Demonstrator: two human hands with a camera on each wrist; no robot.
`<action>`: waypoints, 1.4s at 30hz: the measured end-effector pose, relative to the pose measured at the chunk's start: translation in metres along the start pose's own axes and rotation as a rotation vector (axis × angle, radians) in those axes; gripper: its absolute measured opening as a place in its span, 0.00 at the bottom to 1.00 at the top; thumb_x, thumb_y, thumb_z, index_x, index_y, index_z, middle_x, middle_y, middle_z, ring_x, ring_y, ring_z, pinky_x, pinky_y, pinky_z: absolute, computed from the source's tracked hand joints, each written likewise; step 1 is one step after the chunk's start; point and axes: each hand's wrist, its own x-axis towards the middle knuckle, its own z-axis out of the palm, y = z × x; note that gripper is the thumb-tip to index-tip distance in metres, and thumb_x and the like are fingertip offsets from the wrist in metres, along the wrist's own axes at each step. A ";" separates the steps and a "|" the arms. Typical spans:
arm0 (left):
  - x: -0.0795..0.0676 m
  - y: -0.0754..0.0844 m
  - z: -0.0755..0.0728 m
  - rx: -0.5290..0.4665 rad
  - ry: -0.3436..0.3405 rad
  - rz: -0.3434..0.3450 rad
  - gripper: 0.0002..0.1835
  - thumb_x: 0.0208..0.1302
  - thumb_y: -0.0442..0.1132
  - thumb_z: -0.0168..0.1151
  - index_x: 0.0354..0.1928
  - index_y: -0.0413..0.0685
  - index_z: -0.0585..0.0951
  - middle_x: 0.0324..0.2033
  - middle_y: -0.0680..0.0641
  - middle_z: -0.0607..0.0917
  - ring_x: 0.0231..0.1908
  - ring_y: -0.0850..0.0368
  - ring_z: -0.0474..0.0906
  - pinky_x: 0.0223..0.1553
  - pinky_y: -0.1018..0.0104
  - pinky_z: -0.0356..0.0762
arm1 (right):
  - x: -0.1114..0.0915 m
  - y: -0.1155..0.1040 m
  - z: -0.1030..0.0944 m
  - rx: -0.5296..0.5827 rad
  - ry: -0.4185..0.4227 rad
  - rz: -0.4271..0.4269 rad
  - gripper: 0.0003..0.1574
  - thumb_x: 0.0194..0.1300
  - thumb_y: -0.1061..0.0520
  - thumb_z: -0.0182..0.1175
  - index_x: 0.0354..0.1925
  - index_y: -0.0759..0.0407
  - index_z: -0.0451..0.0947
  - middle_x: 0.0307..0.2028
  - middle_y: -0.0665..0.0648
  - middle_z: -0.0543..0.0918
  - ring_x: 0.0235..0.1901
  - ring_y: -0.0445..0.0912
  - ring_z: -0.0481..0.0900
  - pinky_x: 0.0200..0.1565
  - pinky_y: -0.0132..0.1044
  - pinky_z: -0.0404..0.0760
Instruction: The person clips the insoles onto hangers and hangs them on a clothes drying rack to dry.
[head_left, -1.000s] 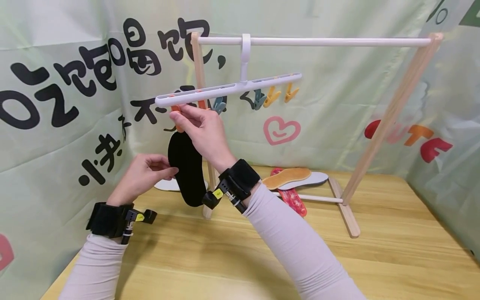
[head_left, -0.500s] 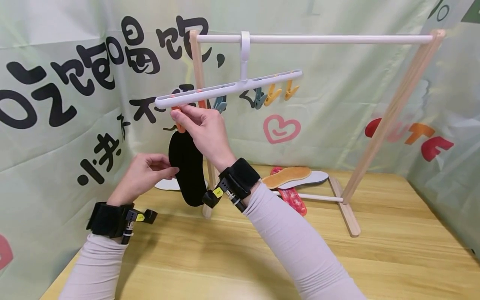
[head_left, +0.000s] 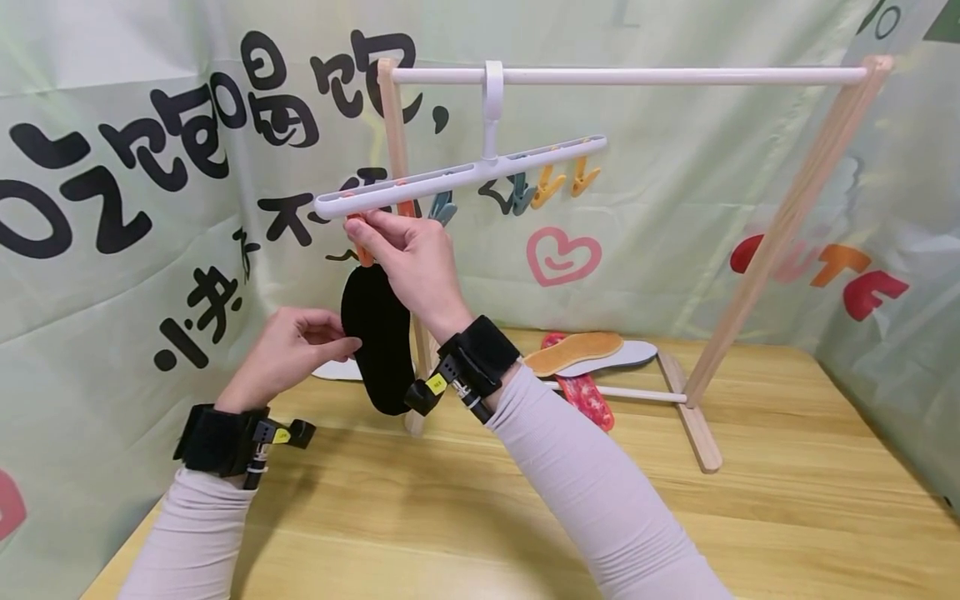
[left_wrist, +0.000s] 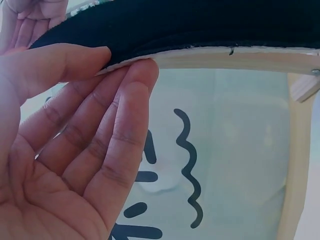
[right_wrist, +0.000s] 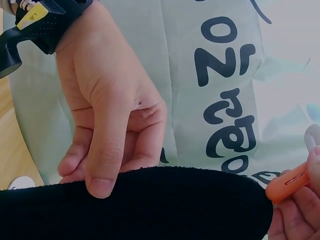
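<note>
A black insole hangs upright at the rack's left side. My left hand pinches its left edge between thumb and fingers; the left wrist view shows the thumb on the black face of the insole. My right hand pinches an orange clip under the left end of the white hanger. In the right wrist view, the nose of the orange clip meets the end of the insole. Whether it grips the insole is unclear. The hanger tilts down to the left.
The hanger hooks over the white rod of a wooden rack. Blue-grey clips and yellow clips hang along it. Behind the lower bar lie an orange insole, a white one and a red patterned one.
The hanger's left end, the clip and the black insole have shifted slightly right. Both hands keep their pinches.
</note>
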 end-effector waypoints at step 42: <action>0.000 0.004 0.005 -0.006 0.091 0.054 0.08 0.69 0.42 0.76 0.35 0.45 0.89 0.27 0.54 0.92 0.30 0.65 0.88 0.33 0.71 0.79 | -0.004 0.006 -0.001 -0.023 0.013 -0.021 0.16 0.74 0.53 0.70 0.54 0.59 0.91 0.37 0.58 0.93 0.42 0.36 0.82 0.40 0.26 0.75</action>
